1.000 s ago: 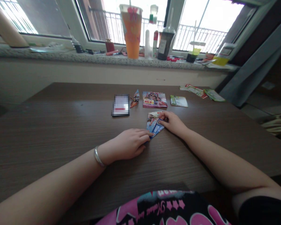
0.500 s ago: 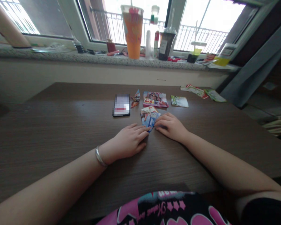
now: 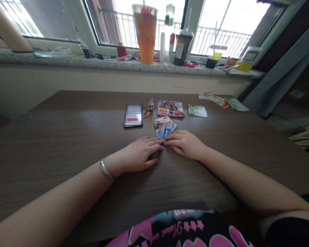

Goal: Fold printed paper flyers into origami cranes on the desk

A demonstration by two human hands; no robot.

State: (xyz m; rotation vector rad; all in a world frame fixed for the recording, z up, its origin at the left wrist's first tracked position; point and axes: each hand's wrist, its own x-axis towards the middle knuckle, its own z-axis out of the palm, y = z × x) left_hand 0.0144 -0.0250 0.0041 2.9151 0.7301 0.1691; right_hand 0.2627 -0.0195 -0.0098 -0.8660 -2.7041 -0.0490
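Folded paper [image 3: 161, 128]: lies on surface [image 3: 67, 137], short of far edge, long axis running outward, narrow tip toward near edge. Touched there by left hand [image 3: 139, 154], fingers outstretched, and equally near right hand [image 3: 186, 144], loosely curled; cannot tell if pinching.

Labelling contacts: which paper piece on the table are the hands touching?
The blue-printed folded paper with the QR code: left hand and right hand both touch its near tip. The others, such as the pink stack and green-edged stack, lie beyond, untouched.
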